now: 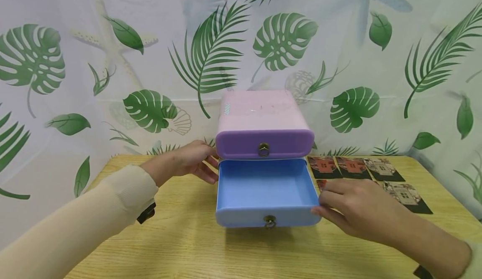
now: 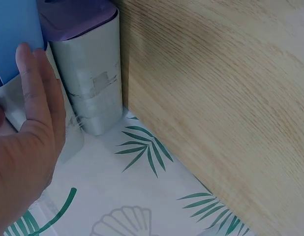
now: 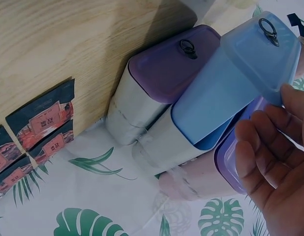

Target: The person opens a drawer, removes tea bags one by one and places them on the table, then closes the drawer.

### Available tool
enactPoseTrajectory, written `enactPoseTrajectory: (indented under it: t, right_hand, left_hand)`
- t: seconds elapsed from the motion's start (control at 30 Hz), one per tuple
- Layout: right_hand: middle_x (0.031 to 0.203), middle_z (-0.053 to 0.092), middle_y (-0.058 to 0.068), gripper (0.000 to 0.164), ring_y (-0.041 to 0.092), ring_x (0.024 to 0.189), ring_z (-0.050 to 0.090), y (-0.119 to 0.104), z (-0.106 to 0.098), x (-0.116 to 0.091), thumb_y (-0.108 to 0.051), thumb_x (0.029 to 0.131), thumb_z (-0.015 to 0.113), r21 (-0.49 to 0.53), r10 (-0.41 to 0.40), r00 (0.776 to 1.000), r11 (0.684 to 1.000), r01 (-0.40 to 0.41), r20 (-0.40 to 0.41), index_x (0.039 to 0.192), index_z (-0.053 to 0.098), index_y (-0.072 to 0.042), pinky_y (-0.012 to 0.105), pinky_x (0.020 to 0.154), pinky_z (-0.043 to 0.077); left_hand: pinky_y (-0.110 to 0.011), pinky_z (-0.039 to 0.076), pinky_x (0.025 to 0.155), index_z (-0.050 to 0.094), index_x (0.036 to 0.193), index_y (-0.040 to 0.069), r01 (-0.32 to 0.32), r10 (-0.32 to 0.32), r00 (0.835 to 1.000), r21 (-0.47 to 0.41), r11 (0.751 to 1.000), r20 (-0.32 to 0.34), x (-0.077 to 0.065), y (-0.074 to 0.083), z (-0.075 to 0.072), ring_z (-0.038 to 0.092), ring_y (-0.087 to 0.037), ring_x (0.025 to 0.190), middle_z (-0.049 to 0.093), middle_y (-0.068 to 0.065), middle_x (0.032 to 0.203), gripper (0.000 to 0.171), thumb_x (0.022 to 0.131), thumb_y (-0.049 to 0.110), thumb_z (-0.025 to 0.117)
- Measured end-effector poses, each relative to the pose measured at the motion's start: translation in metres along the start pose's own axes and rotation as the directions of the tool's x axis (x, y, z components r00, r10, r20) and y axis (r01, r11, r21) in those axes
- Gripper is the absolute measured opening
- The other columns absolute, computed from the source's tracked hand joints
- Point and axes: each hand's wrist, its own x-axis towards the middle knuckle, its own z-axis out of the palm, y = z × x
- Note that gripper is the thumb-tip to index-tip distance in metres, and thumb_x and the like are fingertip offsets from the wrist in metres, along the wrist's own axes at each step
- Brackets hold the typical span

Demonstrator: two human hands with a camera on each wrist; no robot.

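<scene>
A small stacked drawer unit (image 1: pixel 260 109) has a pink top section with a purple drawer front (image 1: pixel 241 145). Below it, a light blue drawer (image 1: pixel 260 187) is pulled well out, and nothing shows inside. My left hand (image 1: pixel 196 162) rests along the unit's left side, fingers fairly straight. In the left wrist view those fingers (image 2: pixel 34 88) lie beside the blue drawer and its pale casing. My right hand (image 1: pixel 357 206) is at the drawer's front right corner. The right wrist view shows its thumb (image 3: pixel 292 98) touching that corner, with the other fingers loosely bent beside it.
A lower purple drawer (image 3: pixel 174 64) is closed beneath the blue one. Several dark cards or packets with red and pale pictures (image 1: pixel 354 168) lie right of the unit. Behind the wooden table (image 1: pixel 169 237) hangs a leaf-patterned cloth (image 1: pixel 150 53).
</scene>
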Motion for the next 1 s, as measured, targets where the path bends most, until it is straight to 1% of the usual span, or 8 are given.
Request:
enactPoseTrajectory:
  t: [0.17, 0.3, 0.43, 0.53, 0.7, 1.0]
  right_hand:
    - [0.074, 0.05, -0.016, 0.018, -0.004, 0.061, 0.04, 0.0024, 0.0023, 0.0011, -0.031, 0.079, 0.071, 0.009, 0.02, 1.0, 1.0, -0.02, -0.021, 0.074, 0.055, -0.025, 0.013, 0.044, 0.038]
    - [0.073, 0.05, -0.016, 0.017, -0.005, 0.06, 0.04, 0.0031, 0.0033, 0.0018, -0.032, 0.079, 0.07, 0.005, 0.043, 0.999, 0.999, -0.043, -0.019, 0.074, 0.055, -0.025, 0.013, 0.043, 0.037]
    - [0.073, 0.05, -0.016, 0.018, -0.004, 0.059, 0.04, 0.0031, 0.004, 0.0023, -0.033, 0.079, 0.07, -0.01, 0.064, 0.998, 0.998, -0.064, -0.008, 0.074, 0.056, -0.025, 0.014, 0.043, 0.038]
    - [0.073, 0.049, -0.016, 0.017, -0.005, 0.059, 0.039, 0.003, 0.0042, 0.0026, -0.033, 0.079, 0.07, -0.016, 0.07, 0.998, 0.997, -0.07, -0.004, 0.074, 0.056, -0.025, 0.014, 0.043, 0.038]
    - [0.071, 0.048, -0.017, 0.018, -0.005, 0.058, 0.038, 0.0045, 0.0052, 0.0026, -0.034, 0.081, 0.067, -0.03, 0.058, 0.998, 0.998, -0.059, -0.021, 0.073, 0.054, -0.025, 0.014, 0.043, 0.036]
    - [0.069, 0.044, -0.018, 0.017, -0.006, 0.056, 0.035, 0.0079, 0.0078, 0.002, -0.035, 0.081, 0.066, -0.056, 0.07, 0.997, 0.996, -0.072, -0.029, 0.074, 0.055, -0.025, 0.013, 0.042, 0.034]
  left_hand:
    - [-0.041, 0.057, 0.071, 0.053, 0.111, -0.005, 0.018, -0.018, 0.999, -0.021, 1.0, -0.036, -0.0003, 0.004, 0.0018, 0.063, -0.034, 0.078, 0.053, -0.023, 0.1, 0.03, 0.094, 0.019, 0.047]
    - [-0.042, 0.057, 0.071, 0.053, 0.111, -0.004, 0.043, -0.045, 0.996, -0.034, 0.999, -0.078, -0.001, 0.0081, 0.0035, 0.062, -0.035, 0.08, 0.053, -0.024, 0.102, 0.028, 0.092, 0.017, 0.047]
    - [-0.042, 0.057, 0.071, 0.053, 0.111, -0.004, 0.064, -0.068, 0.992, -0.038, 0.997, -0.104, -0.0011, 0.0094, 0.0047, 0.063, -0.035, 0.08, 0.054, -0.025, 0.103, 0.028, 0.092, 0.015, 0.047]
    - [-0.042, 0.057, 0.071, 0.053, 0.111, -0.003, 0.076, -0.08, 0.99, -0.038, 0.996, -0.113, -0.0008, 0.009, 0.0049, 0.063, -0.035, 0.08, 0.055, -0.025, 0.102, 0.027, 0.092, 0.015, 0.047]
    - [-0.042, 0.057, 0.07, 0.052, 0.111, -0.003, 0.082, -0.086, 0.989, -0.04, 0.996, -0.116, -0.0008, 0.0083, 0.0047, 0.063, -0.034, 0.079, 0.056, -0.025, 0.103, 0.026, 0.091, 0.013, 0.047]
    - [-0.042, 0.057, 0.07, 0.053, 0.112, -0.003, 0.079, -0.081, 0.991, -0.025, 0.997, -0.111, -0.0009, 0.0073, 0.0039, 0.063, -0.034, 0.08, 0.057, -0.025, 0.105, 0.027, 0.091, 0.011, 0.045]
